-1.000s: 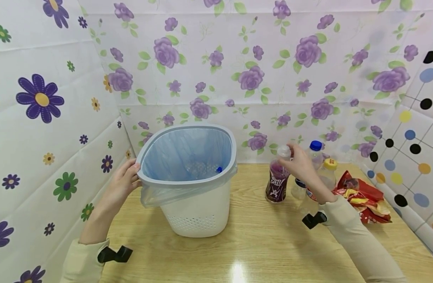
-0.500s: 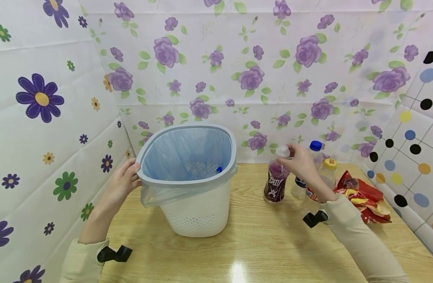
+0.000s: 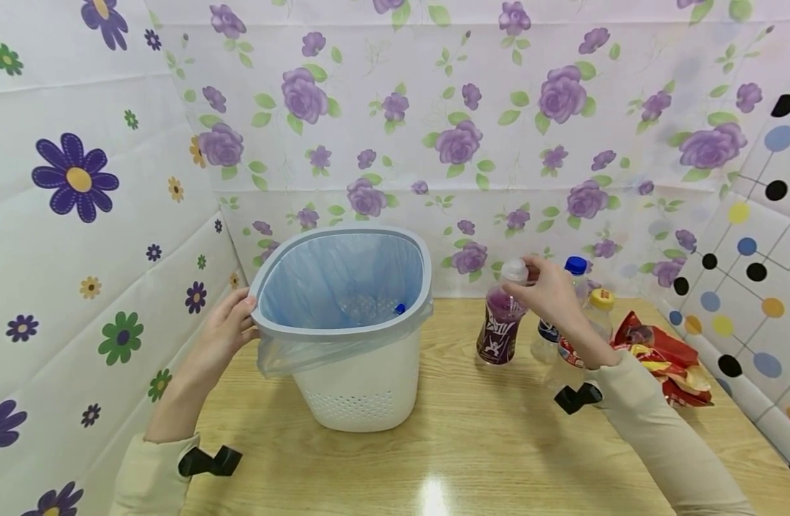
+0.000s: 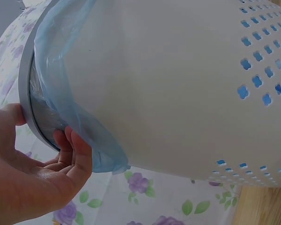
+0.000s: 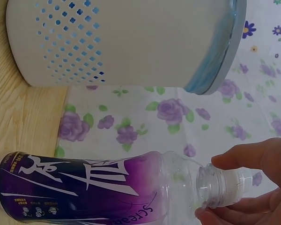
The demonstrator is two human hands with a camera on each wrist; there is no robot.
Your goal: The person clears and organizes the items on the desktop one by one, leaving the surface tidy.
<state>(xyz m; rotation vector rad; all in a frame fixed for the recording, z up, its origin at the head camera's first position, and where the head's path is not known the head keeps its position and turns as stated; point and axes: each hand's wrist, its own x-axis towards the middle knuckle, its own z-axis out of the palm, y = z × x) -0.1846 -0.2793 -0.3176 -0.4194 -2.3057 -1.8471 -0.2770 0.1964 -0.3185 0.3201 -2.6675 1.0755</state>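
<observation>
Purple-labelled bottle (image 3: 500,324), right of frame centre, is tilting off the table (image 3: 472,444); right hand (image 3: 546,290) is pinching its white cap. Left hand (image 3: 226,331) is gripping the bin (image 3: 363,387) rim. Likely step: lifting; next calls for carrying over the liner.

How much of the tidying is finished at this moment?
One clear bottle already lies in the bin. The right hand pinches the purple bottle by its cap; the left hand holds the bin's rim. Two bottles and red wrappers remain on the table.
</observation>
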